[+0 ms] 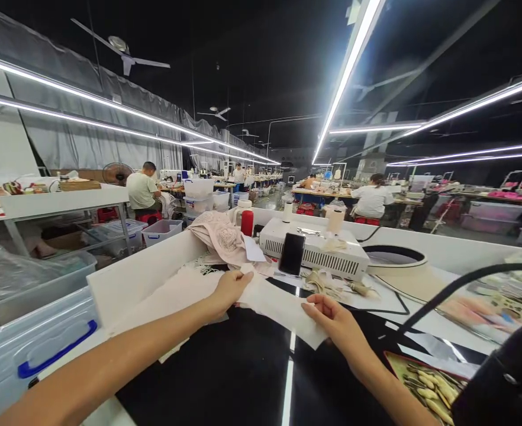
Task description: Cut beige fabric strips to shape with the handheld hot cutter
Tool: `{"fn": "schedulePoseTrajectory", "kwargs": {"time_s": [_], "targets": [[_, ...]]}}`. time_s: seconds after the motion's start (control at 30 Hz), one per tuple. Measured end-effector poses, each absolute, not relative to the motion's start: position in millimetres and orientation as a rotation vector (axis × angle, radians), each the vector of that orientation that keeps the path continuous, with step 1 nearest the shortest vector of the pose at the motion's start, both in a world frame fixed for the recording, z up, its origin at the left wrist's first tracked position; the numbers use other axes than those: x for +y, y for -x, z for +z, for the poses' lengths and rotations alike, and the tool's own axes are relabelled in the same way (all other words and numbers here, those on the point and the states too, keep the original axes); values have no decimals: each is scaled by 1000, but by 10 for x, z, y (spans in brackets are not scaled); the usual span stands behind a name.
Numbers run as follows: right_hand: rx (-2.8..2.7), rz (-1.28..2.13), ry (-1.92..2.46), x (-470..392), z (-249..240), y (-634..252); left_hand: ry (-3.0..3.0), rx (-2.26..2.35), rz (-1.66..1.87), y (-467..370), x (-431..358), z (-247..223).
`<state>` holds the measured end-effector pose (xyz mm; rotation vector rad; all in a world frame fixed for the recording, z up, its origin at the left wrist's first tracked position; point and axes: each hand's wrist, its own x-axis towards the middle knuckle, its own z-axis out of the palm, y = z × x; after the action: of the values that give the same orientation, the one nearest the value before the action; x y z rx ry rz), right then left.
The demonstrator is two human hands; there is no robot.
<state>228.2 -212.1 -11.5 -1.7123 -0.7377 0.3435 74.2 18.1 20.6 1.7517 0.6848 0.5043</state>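
Note:
My left hand (231, 287) and my right hand (335, 322) both grip a white fabric piece (279, 306) stretched flat between them above a glossy black tabletop (225, 373). The left hand pinches its far left edge; the right hand pinches its near right corner. More pale fabric (167, 299) lies under my left forearm. A heap of beige lace garments (223, 236) sits just beyond the left hand.
A white machine box (314, 251) with a black phone (292, 254) leaning on it stands behind the fabric. A red bottle (247, 223) is beside it. A tray of small yellowish pieces (427, 381) lies at right. Clear bins (30, 343) stand left. Other people sit at distant tables.

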Motion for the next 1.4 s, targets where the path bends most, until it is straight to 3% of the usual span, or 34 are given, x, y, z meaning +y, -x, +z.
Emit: {"fn": "schedulePoseTrajectory", "kwargs": {"time_s": [0.47,1.03,1.4], "targets": [[-915,18,1925,-1962,-269,-2608,-1917,881,230,-1089,443,-80],[-1076,11,1972,-2137,-163,-1872,-2286,621,460,238,136,87],[-1202,160,1770,-2110,336,-1123,-2609,742,598,744,494,307]]}}
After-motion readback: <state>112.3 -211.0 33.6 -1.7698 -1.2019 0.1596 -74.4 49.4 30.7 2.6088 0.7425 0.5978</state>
